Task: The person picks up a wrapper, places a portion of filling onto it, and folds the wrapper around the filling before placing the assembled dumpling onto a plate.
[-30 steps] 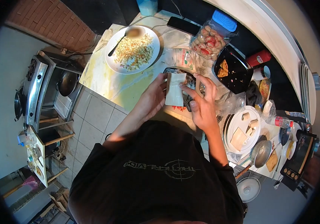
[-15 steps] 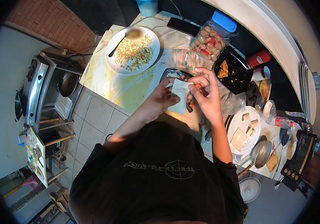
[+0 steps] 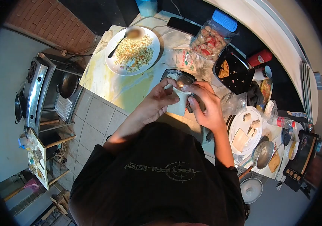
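A pale, thin wrapper sheet [image 3: 177,104] is held upright in front of my chest. My left hand [image 3: 160,98] pinches its left side between thumb and fingers. On the other side, my right hand [image 3: 208,103] curls its fingers over the sheet's upper right edge, with the thumb close to its right side. Just behind the top edge a shiny, rounded spoon bowl [image 3: 184,80] shows. A dark tray [image 3: 172,72] lies under and beyond my hands, mostly covered by them. What lies inside the sheet's fold, if anything, is hidden.
Left of the tray stands a white plate [image 3: 111,64] of chopped filling with a black-handled spoon [image 3: 116,48]. On the right are a black dish [image 3: 240,78] with fried pieces, a white plate [image 3: 246,144] with wrapper pieces, and a frying pan [image 3: 262,155]. Behind sits a bag of round items [image 3: 208,43].
The wrapper sheet's top has bent down and the sheet looks shorter. My right hand's raised fingers have curled forward over its upper edge. My left hand has hardly moved.
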`<action>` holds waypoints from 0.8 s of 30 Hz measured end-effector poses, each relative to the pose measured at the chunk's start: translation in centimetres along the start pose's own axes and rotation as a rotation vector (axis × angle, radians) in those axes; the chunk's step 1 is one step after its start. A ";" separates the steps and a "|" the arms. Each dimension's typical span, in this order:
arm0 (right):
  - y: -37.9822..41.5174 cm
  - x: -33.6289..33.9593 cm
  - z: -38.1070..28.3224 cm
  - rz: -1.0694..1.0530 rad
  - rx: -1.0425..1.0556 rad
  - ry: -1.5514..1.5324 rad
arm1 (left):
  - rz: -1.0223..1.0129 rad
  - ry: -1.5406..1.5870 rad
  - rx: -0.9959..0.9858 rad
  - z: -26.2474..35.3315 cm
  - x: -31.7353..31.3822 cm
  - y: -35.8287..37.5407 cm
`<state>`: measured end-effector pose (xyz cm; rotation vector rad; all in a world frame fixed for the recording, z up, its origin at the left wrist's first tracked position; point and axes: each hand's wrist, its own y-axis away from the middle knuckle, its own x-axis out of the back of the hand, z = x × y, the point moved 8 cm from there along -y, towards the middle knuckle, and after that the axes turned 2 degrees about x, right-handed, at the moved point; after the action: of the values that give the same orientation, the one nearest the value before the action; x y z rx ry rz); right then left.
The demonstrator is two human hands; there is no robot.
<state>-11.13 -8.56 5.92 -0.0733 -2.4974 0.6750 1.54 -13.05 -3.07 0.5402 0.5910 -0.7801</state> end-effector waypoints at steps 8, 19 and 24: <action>0.7 -0.8 -0.5 -0.101 0.051 0.110 | 0.105 0.259 0.063 0.0 -0.4 0.1; 2.4 -1.8 4.6 0.131 -0.515 -0.482 | 0.140 -0.187 0.009 0.0 0.1 -0.1; 2.6 -2.9 4.6 0.069 -0.615 -0.557 | 0.143 -0.260 -0.085 0.5 -0.3 0.0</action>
<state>-11.35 -8.88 -0.12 -0.2218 -3.1679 -0.0988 1.51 -13.24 -2.52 0.3904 0.3390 -0.6729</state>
